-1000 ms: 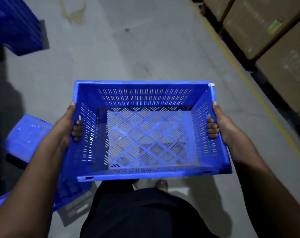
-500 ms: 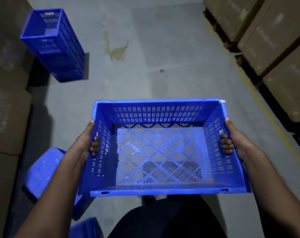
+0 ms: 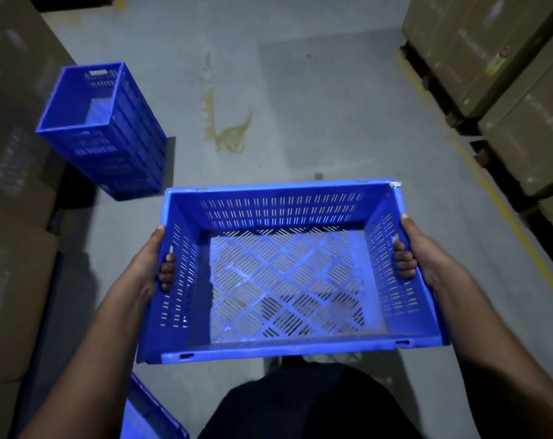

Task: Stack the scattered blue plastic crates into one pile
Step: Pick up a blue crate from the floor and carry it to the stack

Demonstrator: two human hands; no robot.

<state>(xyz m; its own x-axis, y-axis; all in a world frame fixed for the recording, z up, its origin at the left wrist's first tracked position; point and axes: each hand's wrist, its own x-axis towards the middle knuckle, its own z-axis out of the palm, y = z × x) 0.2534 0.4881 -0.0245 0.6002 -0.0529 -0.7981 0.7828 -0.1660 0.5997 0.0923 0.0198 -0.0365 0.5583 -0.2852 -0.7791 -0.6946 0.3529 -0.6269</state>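
Note:
I carry an empty blue plastic crate (image 3: 287, 351) with slotted walls and a lattice floor in front of my body, held level above the floor. My left hand (image 3: 148, 270) grips its left handle slot, fingers curled through to the inside. My right hand (image 3: 417, 258) grips the right handle slot the same way. A pile of nested blue crates (image 3: 110, 144) stands on the floor ahead to the left. Another blue crate (image 3: 148, 413) shows at the bottom left, partly cut off.
Brown cardboard boxes (image 3: 12, 217) line the left side, close to the pile. More boxes on pallets (image 3: 506, 90) stand along the right, behind a yellow floor line (image 3: 503, 201). Grey concrete floor (image 3: 300, 106) with a yellowish stain lies between.
The view has swung forward and the crate pile has come closer, from the far upper left towards the middle left. The held crate sits lower in view. Both grips are unchanged.

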